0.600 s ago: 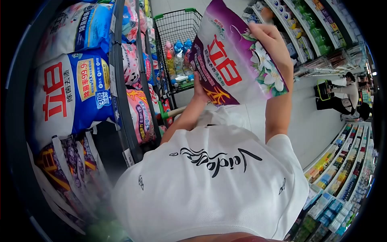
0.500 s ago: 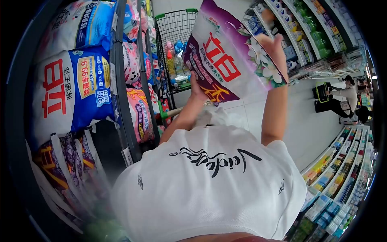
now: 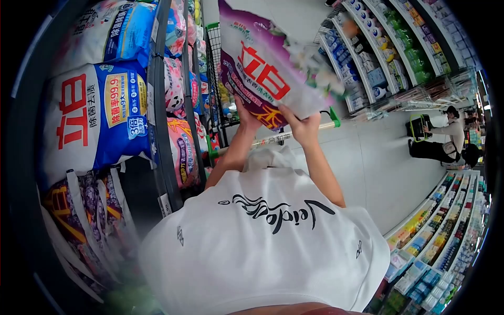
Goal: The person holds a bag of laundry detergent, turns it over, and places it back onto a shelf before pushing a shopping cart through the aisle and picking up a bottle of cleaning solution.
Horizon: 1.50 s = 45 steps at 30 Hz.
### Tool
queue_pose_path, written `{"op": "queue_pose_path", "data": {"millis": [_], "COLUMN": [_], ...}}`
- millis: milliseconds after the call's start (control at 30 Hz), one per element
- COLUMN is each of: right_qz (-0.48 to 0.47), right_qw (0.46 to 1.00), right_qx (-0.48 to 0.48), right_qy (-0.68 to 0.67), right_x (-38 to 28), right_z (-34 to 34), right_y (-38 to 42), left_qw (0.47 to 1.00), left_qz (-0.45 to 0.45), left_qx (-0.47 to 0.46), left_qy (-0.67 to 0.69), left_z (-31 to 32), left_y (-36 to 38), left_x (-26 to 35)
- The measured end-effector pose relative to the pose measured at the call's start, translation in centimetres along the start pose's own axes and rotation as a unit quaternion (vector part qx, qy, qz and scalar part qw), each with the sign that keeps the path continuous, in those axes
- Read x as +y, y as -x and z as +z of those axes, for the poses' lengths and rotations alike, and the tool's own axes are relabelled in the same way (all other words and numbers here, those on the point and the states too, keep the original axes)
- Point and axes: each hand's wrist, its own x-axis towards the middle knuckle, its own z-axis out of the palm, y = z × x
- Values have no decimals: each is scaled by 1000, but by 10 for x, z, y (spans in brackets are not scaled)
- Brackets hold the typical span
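A purple and white bag of laundry powder (image 3: 252, 68) with red lettering and white flowers is held up in front of me, tilted. Its right edge is smeared by motion. My left hand (image 3: 248, 114) grips the bag low on its left side, fingers partly behind it. At the bottom edge, my right hand (image 3: 303, 126) pinches the bag with the thumb on its front. Behind the bag stands a shopping cart, its handle (image 3: 273, 138) just beyond my wrists and its basket (image 3: 214, 44) mostly hidden.
To the left, a shelf holds large blue and white powder bags (image 3: 100, 115), purple bags (image 3: 86, 210) and pink bags (image 3: 181, 152). Shelves of bottles (image 3: 378, 52) rise at upper right. A person (image 3: 446, 134) with a black basket (image 3: 418, 127) is farther off at right.
My right hand has come down from the bag's upper right side to its bottom edge. The bag has shifted left and up a little, and more of the cart handle shows.
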Motion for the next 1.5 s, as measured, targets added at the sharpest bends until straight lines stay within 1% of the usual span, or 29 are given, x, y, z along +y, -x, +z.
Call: {"op": "queue_pose_path", "data": {"millis": [33, 100, 133, 200, 233, 267, 300, 333, 367, 433, 467, 567, 700, 800, 900, 933, 1033, 1067, 1167, 1200, 1233, 1267, 1300, 1367, 1400, 1433, 1500], "right_qz": [-99, -52, -28, 61, 105, 116, 108, 102, 96, 35, 5, 65, 75, 93, 122, 131, 156, 156, 72, -81, -137, -179, -182, -156, -124, -91, 14], "right_qw": [993, 998, 999, 990, 976, 975, 979, 982, 985, 994, 996, 991, 989, 982, 969, 958, 931, 953, 994, 980, 985, 975, 972, 981, 989, 994, 999], "right_qx": [-15, 15, 30, 92, 124, 123, 113, 105, 97, 93, 89, 84, 60, 70, 80, 96, 126, 85, 43, 19, -50, -129, -144, -113, -84, -56, 24], "right_qy": [61, 40, 29, -88, -146, -146, -132, -119, -104, -53, -26, -78, -115, -147, -200, -236, -306, -245, -72, 183, 95, 2, -28, -15, -2, 9, 46], "right_x": [-3, 7, 13, 20, 21, 19, 13, 6, 2, 0, -1, 9, 8, 16, 25, 25, 15, 23, 25, 22, 21, 20, 18, 2, 3, 4, 17], "right_z": [-1, -4, -5, -4, -3, -4, -5, -5, -5, -6, -6, -13, -14, -15, -21, -21, -19, -25, -28, -32, -35, -38, -35, -31, -32, -32, -37], "right_y": [0, 1, 1, -4, -7, -9, -10, -10, -10, -10, -10, -12, -15, -15, -18, -21, -24, -21, -9, -6, -12, -18, -20, -17, -14, -11, -3], "left_qw": [1000, 998, 998, 999, 999, 999, 999, 998, 999, 1000, 1000, 999, 999, 999, 1000, 998, 998, 998, 996, 995, 996, 996, 995, 993, 992, 994, 997], "left_qz": [-3, -12, -9, -4, -10, -18, -28, -18, -10, 9, 1, -3, 21, 20, 8, 11, 26, 20, 9, -5, 1, -9, -18, -33, -42, -35, -22], "left_qx": [-17, -58, -54, -45, -44, -43, -42, -46, -31, -2, -17, -5, 21, 26, -2, -32, -51, -47, -39, -51, -56, -59, -62, -72, -78, -61, -27], "left_qy": [3, 33, 18, -12, -13, -15, -15, -39, -34, -22, 9, 38, 16, 33, 22, 50, 10, 27, 80, 84, 67, 72, 76, 85, 88, 83, 75], "left_z": [4, -1, -5, -12, -14, -15, -10, -6, -1, 18, 26, 37, 28, 25, 1, -2, -8, -9, -2, -2, -2, -1, -1, -9, -8, -7, -4], "left_y": [2, 2, 1, -1, -1, -2, -2, 0, 2, 5, 4, 6, 2, 6, 3, 0, -4, -3, -2, -2, 1, 2, 3, 1, 0, 1, 3], "left_x": [3, 4, 3, 3, 4, 3, 3, 2, 1, 2, 3, 1, -7, -10, -6, -5, -4, -3, 1, 0, 0, 0, 0, -2, 0, -1, -2]}}
